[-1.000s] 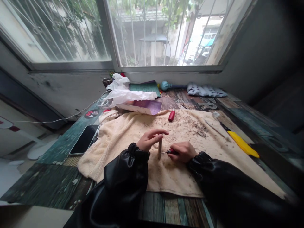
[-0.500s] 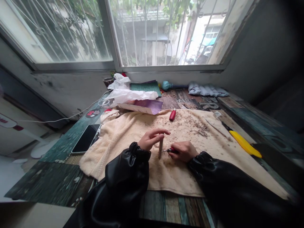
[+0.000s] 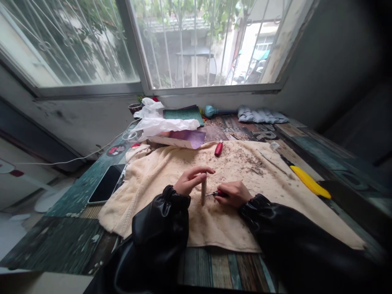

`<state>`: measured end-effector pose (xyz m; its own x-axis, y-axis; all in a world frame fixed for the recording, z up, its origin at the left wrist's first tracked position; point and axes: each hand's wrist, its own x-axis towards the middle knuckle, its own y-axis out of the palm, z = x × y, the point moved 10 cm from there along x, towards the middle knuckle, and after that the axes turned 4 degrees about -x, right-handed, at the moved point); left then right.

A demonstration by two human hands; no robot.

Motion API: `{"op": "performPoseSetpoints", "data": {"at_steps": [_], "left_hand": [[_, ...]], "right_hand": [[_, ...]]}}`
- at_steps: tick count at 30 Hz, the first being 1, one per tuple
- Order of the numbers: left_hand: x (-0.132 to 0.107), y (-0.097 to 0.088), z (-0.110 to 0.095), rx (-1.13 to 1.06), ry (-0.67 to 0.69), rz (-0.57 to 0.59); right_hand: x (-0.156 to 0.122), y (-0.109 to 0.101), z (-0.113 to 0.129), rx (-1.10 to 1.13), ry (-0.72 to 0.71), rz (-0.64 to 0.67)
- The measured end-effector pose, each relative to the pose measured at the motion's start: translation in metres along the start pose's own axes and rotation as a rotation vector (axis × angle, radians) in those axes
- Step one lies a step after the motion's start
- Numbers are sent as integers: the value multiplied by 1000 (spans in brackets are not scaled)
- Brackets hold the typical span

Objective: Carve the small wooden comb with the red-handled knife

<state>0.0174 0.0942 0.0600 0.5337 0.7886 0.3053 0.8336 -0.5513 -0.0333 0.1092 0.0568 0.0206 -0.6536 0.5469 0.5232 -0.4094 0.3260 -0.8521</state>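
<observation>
My left hand (image 3: 190, 180) steadies a thin, upright piece of wood (image 3: 203, 195) from above, its thumb and fingers at the top end. The wood's lower end rests on a beige towel (image 3: 147, 192). Closed around the red handle of a carving tool (image 3: 219, 193) is my right hand (image 3: 236, 192). The tool's thin metal shaft points left, its tip at the side of the wood; whether it cuts in I cannot tell. Dark shavings (image 3: 259, 165) are scattered over the towel beyond my hands. A second red handle (image 3: 218, 149) lies on the towel further back.
A yellow-handled knife (image 3: 309, 181) lies at the right. On the left, a phone (image 3: 107, 183) rests beside the towel on the patterned table (image 3: 55, 241). White plastic (image 3: 168, 125), a purple sheet (image 3: 191, 138) and a grey-blue padded bundle (image 3: 261, 115) lie near the window.
The camera view has shifted slightly, so everything sits a little further left. Both hands keep nearly the same pose around the wood and the carving tool.
</observation>
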Motion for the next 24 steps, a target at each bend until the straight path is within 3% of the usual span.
{"op": "performPoseSetpoints", "data": {"at_steps": [24], "left_hand": [[0, 0, 1, -5, 0, -3]], "right_hand": [[-2, -1, 0, 9, 1, -18]]}}
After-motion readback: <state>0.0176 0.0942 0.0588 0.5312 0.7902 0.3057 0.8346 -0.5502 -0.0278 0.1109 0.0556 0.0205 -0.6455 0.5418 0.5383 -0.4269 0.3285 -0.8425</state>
